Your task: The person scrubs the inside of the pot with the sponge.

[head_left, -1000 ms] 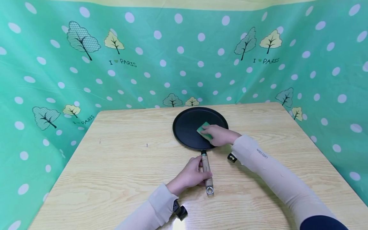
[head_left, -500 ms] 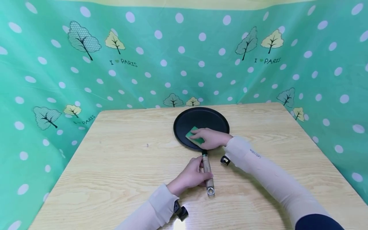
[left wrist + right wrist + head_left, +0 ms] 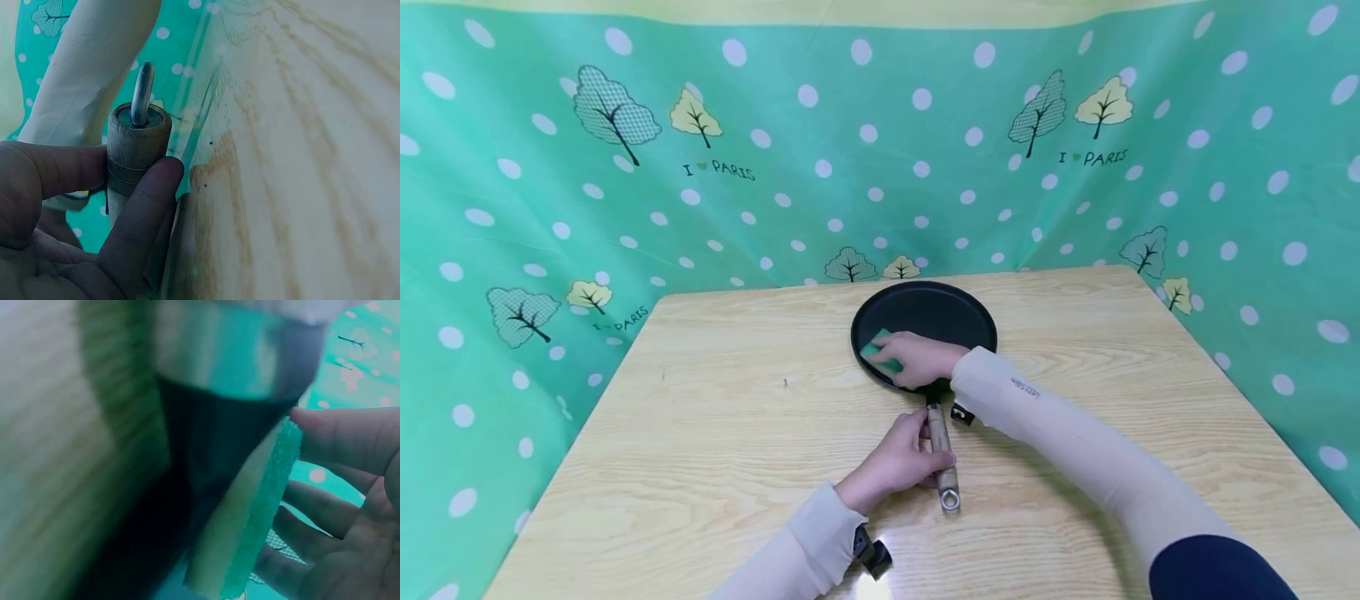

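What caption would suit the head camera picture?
Right hand presses a green sponge into a black pan; left hand grips its wooden handle.

Black pan [image 3: 940, 312]; green sponge [image 3: 878, 350]; light wood-grain table [image 3: 722, 433]; green backdrop [image 3: 775, 167], white dots, tree prints.

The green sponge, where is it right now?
In the head view the green sponge lies on the left part of the black pan, under the fingers of the right hand, just beyond the wooden handle.
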Motion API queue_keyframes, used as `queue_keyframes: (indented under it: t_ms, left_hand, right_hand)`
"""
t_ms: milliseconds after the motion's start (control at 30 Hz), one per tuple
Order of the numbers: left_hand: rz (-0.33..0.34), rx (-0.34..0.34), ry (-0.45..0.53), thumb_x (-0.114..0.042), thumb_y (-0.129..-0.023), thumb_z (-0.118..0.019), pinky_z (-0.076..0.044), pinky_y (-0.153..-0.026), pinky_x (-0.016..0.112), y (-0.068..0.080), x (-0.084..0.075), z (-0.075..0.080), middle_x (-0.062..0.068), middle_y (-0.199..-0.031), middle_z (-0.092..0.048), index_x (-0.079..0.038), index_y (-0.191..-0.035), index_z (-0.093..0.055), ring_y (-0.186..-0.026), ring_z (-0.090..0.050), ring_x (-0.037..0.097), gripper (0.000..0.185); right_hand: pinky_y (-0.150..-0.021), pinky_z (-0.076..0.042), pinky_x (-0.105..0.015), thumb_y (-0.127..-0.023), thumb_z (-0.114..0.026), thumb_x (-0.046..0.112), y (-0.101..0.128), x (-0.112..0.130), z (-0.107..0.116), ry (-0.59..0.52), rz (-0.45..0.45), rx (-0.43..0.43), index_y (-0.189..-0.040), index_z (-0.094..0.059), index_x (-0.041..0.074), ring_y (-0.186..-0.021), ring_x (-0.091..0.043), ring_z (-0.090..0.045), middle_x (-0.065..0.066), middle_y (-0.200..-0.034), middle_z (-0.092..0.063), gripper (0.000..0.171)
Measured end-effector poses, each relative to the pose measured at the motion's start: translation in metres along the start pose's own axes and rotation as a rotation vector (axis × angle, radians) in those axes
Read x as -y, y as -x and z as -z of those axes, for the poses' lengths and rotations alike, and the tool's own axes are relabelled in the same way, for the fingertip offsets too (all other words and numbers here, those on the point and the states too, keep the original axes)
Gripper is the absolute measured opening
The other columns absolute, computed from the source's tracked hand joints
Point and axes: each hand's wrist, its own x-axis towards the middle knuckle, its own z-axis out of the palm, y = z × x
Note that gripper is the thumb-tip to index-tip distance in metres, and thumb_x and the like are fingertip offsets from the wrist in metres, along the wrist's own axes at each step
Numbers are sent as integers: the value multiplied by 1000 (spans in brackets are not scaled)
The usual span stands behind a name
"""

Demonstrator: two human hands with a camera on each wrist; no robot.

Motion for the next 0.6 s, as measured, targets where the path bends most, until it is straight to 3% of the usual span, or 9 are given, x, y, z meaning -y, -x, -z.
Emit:
queue_keyframes:
  t_ms: [167, 267, 433, 600]
  left_hand:
    - [-13, 18, 4, 8, -89, -72, -70, -64, 32, 0, 0, 1, 20, -116, -44, 14, -142, -44, -71, -68, 19, 60]
    - [-9, 14, 13, 8, -89, -72, -71, -65, 33, 1, -1, 2, 20, -116, -44, 13, -141, -45, -71, -67, 19, 59]
    - [-19, 29, 21, 9, -89, -72, -71, -64, 33, 0, -2, 2, 18, -110, -50, 14, -135, -48, -70, -68, 18, 52]
    - [-18, 37, 28, 9, -89, -72, -70, -63, 33, -2, -1, 2, 15, -105, -53, 13, -131, -50, -69, -69, 18, 48]
  right_hand:
    - [-103, -50, -31, -94, -63, -7, -17, -1, 4, 35, -23, -3, -157, -47, 9, -158, -34, -26, -15, -167, -37, 67]
    - [-99, -50, -30, -95, -63, -7, -26, -3, 7, 68, -45, 3, -159, -45, 10, -157, -33, -28, -13, -167, -38, 68]
    - [-105, -51, -31, -96, -60, -9, -39, -14, 10, 72, -66, -15, -158, -46, 11, -156, -33, -29, -12, -167, -37, 66]
    - [-96, -55, -29, -98, -58, -9, -50, -21, 17, 76, -116, -12, -160, -43, 10, -157, -32, -27, -12, -170, -33, 66]
